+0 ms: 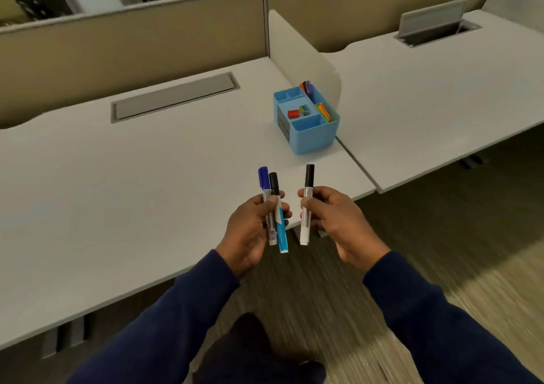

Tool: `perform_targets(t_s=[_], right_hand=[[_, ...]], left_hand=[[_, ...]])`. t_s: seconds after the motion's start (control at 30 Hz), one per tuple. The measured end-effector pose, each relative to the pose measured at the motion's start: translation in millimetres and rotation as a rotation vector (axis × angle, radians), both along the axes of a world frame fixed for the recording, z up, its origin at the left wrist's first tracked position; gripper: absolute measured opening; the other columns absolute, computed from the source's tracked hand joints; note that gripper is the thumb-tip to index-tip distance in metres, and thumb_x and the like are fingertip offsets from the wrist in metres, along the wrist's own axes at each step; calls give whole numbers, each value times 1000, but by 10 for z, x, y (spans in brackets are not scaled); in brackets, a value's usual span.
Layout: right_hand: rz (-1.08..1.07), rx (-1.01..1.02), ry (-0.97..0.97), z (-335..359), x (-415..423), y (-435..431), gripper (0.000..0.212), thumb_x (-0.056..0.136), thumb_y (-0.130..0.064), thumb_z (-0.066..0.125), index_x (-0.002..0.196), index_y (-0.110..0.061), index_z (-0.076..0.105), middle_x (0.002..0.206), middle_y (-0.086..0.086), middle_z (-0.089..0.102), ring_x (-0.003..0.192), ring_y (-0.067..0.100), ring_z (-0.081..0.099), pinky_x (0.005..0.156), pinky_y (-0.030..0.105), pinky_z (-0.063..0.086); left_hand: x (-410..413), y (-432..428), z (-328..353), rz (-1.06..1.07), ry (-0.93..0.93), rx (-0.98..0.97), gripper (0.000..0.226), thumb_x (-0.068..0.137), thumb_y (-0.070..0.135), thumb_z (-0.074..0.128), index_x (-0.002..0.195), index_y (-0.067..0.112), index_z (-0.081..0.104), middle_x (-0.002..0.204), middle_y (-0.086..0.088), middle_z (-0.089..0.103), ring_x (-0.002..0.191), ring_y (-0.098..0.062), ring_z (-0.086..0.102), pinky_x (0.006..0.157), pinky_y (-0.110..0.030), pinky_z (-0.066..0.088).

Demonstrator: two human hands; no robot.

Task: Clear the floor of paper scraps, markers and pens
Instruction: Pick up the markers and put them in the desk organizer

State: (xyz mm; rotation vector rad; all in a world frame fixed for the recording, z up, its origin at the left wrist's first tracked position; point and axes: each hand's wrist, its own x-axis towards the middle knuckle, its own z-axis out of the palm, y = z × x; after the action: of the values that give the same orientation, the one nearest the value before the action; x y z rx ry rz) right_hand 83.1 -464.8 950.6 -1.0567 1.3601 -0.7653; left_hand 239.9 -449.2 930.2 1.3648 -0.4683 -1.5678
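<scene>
Person stands at the near edge of the tabletop, both hands raised in front of chest, pens upright. Left hand has its grip closed round two items side by side: a clear-barrelled pen w/ blue cap and a blue-bodied marker w/ black cap, thumb across the front, fingers wrapped behind; bundled that way prob. so one hand carries several at once. Right hand pinches a single white marker w/ black cap between thumb and fingertips, caps up, tail hanging free below the hand; lighter hold, looks like the one meant to be set down first, though that is a guess. All three items are off the floor, held over the tabletop edge, not touching it. Blue desk organiser sits further back on the tabletop, beside the white divider panel, w/ coloured bits already in some compartments and the near compartment empty; likely destination for the pens since it is the only container in view. Floor visible to the right and below shows no scraps or pens in this view, but image is motion-blurred there and much of the floor is out of frame, so can't say it is done. Next step, by judgement: reach fwd and drop pens tail-first into a compartment.
</scene>
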Motion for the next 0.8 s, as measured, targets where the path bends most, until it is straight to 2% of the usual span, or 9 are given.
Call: perform_targets(t_s=[0.13,0.23,0.37,0.43,0.53,0.57,0.67,0.73,0.8], right_hand=[[-12,16,26,-1,-71,-339,23,102,-23,50,122,-21,62,116,-1,67,105,16,64,92,37,56],[-43,64,61,-14,-89,-619,26,105,-30,42,123,-20,59,116,3,67,104,18,65,94,41,56],[-100,55,87,-1,-103,-1022,30,107,-28,39,132,-21,52,123,2,65,111,18,64,94,40,55],[-83,7,129,-4,-109,-1251,27,106,-28,41,130,-25,52,123,0,64,113,17,63,94,39,55],[-8,-73,187,-28,-82,-1606,22,103,-32,50,125,-31,54,119,-3,66,107,11,65,83,28,56],[6,-100,210,-31,-63,-1731,22,102,-33,52,124,-31,56,116,-4,67,105,9,66,79,25,56],[-27,-134,251,-20,17,-2103,26,99,-32,59,124,-27,59,113,-4,70,101,9,69,80,27,59],[-54,-118,255,4,65,-2350,28,97,-33,62,123,-24,62,110,-4,71,100,11,70,86,33,60],[-58,-94,223,28,99,-2603,27,95,-31,66,119,-21,66,106,-2,74,98,13,72,85,34,60]], left_hand=[[-197,-489,64,-5,-55,29,26,105,18,47,114,8,68,102,-15,73,102,-32,70,88,-42,59],[-344,-848,114,-12,-38,46,23,104,16,47,114,7,66,103,-16,70,99,-31,70,81,-41,61],[-470,-1328,130,-18,-67,30,24,102,15,51,120,7,64,110,-17,67,105,-34,67,94,-51,56],[-476,-1582,142,-13,-51,0,22,101,13,53,119,7,65,107,-13,67,103,-31,67,88,-45,58],[-447,-1932,139,-55,-66,-86,22,102,14,53,118,8,67,106,-6,74,93,-16,71,65,-24,58],[-434,-2054,123,-60,-76,-106,24,102,15,53,120,8,67,108,-6,75,93,-14,72,62,-19,57],[-400,-2405,115,-59,-96,-121,26,101,19,56,123,11,66,112,-6,73,98,-16,71,58,-14,55],[-349,-2644,138,-75,-130,-139,24,100,20,58,120,11,68,107,-3,73,93,-12,70,55,-12,54],[-268,-2895,159,-94,-161,-174,21,100,18,59,115,10,70,100,-1,74,86,-9,71,60,-16,56]])
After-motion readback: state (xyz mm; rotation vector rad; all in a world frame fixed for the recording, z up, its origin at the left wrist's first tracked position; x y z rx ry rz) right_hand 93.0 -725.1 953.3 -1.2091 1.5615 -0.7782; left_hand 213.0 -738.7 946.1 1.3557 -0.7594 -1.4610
